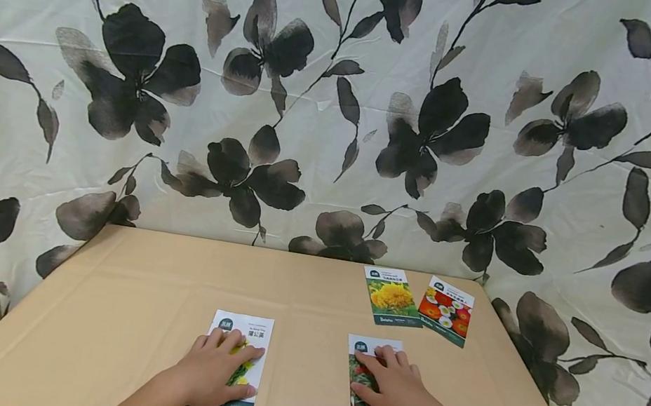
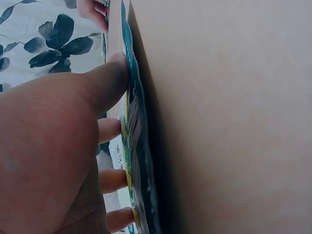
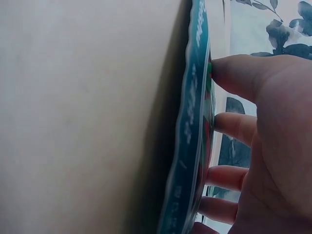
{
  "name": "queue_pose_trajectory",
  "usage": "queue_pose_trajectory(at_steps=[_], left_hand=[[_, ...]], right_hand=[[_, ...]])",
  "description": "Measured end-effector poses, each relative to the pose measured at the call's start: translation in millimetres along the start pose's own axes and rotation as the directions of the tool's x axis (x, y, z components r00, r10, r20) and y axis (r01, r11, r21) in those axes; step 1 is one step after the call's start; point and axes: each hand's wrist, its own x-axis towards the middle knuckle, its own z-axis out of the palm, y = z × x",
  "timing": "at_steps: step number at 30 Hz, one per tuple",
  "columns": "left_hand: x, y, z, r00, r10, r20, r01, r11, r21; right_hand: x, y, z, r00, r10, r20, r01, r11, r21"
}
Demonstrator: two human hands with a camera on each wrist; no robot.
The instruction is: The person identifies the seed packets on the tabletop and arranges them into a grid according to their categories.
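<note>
**Left hand (image 1: 213, 373) and right hand (image 1: 397, 393) lie spread, side by side and well apart**

We see the left hand's fingers fanned out and only slightly bent, thumb set apart from them, their tips resting on the face of a white, flat rectangular packet (image 1: 242, 374) with a yellow-and-green picture and a dark teal bottom band. The packet lies under those fingers; its printed heading shows just ahead of the index fingertip and its band just below the thumb. In the left wrist view we see no finger curled round its edge.

We find the right hand much the same: fingers spread and nearly straight, thumb apart, tips on a second flat packet (image 1: 364, 378), white-topped, with a red-and-green picture and a teal band. It lies beneath the fingers, its band showing below the thumb. Neither hand grips anything.

Beyond the right fingertips, near the far table edge, we see a packet with yellow blooms (image 1: 392, 299) and, further right, a tilted packet with red, orange and white flowers (image 1: 446, 311); we cannot tell whether these two touch or overlap. All four lie on a flat tan tabletop (image 1: 301, 376).
</note>
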Motion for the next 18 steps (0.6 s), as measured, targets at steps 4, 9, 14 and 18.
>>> queue_pose_trajectory(at_steps=[4, 9, 14, 18], left_hand=[[0.1, 0.3, -0.4, 1.0, -0.001, 0.003, 0.001, 1.0, -0.002], [0.3, 0.2, -1.3, 1.0, -0.004, 0.008, 0.004, 1.0, -0.003], [1.5, -1.6, 0.0, 1.0, -0.006, 0.007, 0.006, 1.0, 0.001], [2.2, -2.6, 0.6, 1.0, -0.005, 0.006, 0.005, 1.0, 0.003]], right_hand=[[1.3, -0.9, 1.8, 1.0, -0.005, -0.009, 0.004, 1.0, -0.014], [2.2, -2.8, 2.5, 1.0, -0.003, -0.019, 0.003, 1.0, -0.014], [3.3, -5.3, 3.0, 1.0, -0.009, -0.029, 0.009, 1.0, -0.012], [3.6, -8.4, 3.2, 0.999, -0.013, -0.03, 0.013, 1.0, -0.01]])
